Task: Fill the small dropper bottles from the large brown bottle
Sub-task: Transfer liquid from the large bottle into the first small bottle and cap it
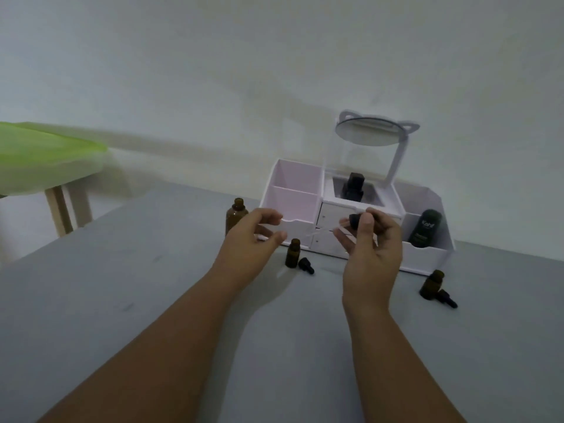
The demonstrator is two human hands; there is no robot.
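Holding up a black dropper cap (355,219), the person's right hand (370,248) pinches it between thumb and fingertips. A pale, blurred pipette slants down from the cap across the palm. The left hand (259,236) hovers beside it, fingers loosely curved and gripping nothing.

Just behind the left hand, the large brown bottle (236,215) stands upright on the grey table (152,300). It is amber glass with rounded shoulders and a narrow, uncapped neck. Between the hands stands a small dropper bottle (293,253) of the same amber, also uncapped, with a loose black dropper (306,265) lying just beside its base.

Well to the right, a second small bottle (431,284) stands with another dropper (447,298) at its foot. Behind them all, a white organiser (427,259) holds a dark lettered bottle (425,228) and a black bottle (354,186), and carries a round mirror (366,134).
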